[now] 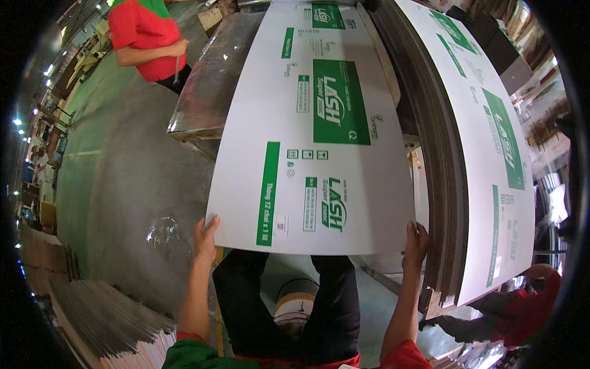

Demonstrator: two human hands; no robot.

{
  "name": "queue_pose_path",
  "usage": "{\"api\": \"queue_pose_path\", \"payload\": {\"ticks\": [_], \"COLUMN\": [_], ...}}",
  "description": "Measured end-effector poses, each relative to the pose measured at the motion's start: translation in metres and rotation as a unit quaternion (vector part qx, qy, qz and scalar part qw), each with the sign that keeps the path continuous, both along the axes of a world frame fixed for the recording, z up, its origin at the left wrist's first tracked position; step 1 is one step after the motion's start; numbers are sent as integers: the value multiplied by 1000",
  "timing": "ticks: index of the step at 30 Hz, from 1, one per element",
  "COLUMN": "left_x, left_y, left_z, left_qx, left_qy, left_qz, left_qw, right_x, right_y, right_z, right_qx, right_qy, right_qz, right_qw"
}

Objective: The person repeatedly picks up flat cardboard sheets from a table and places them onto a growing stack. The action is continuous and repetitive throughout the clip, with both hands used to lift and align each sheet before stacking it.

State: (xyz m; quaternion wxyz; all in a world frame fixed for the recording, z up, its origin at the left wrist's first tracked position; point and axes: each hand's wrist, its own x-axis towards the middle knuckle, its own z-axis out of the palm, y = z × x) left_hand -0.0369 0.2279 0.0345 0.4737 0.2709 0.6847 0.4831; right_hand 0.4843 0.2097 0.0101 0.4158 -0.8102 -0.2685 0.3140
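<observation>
**Both hands on near edge of one printed sheet**

Head view: a large flat white cardboard sheet w/ green printed panels (313, 135) is held out in front, running from near edge by the hands to far end at top of frame. Left hand (204, 238) grips near-left corner: fingers curled up over the edge, thumb side on the sheet face, closed on the board. Right hand (416, 243) does the same at near-right corner, fingers wrapped round the edge; fingertips underneath hidden, so can't tell how far they reach.

Count: 1 sheet in hand; 1 tall stack of like white-and-green cardboard sheets (485, 141) just right of it, brown edges showing, too many to count. 1 grey metal table (212, 80) far left, partly under the sheet. 1 pile of flat brown cardboard (117, 326) near left on the grey-green concrete floor (117, 178).

People: 1 person in a red top (144, 34) far left, head cut off by the frame. A red sleeve (534, 295) near right, rest cut off at the dark rim. Below the sheet, own dark trousers visible; round object between the legs hard to make out.
</observation>
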Motion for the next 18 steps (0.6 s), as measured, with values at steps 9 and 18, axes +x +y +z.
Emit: {"api": "queue_pose_path", "payload": {"ticks": [9,18], "left_x": [-19,137], "left_y": [134,125], "left_z": [-53,-45], "left_qx": [15,-3], "left_qy": [-22,-217], "left_qz": [-24,-34], "left_qw": [999,976], "right_x": [16,-31], "right_y": [142,5], "right_z": [-54,150], "right_qx": [20,307], "right_qy": [73,-240], "right_qz": [-26,364], "right_qw": [997,846]}}
